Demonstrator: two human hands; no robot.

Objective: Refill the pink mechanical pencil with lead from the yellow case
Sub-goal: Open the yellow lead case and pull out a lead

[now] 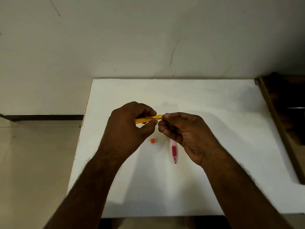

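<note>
My left hand (130,128) holds the yellow lead case (148,119) above the white table, the case lying almost level with its open end pointing right. My right hand (183,129) is at that open end, thumb and forefinger pinched together against it; any lead between them is too thin to see. The pink mechanical pencil (174,152) lies on the table under my right hand, tip toward me, its upper part hidden by the hand. A small orange cap (152,140) rests on the table between my hands.
The white table (206,100) stands against a pale wall. A dark wooden piece of furniture (283,123) borders its right edge. Tiled floor lies to the left, below the table's left edge.
</note>
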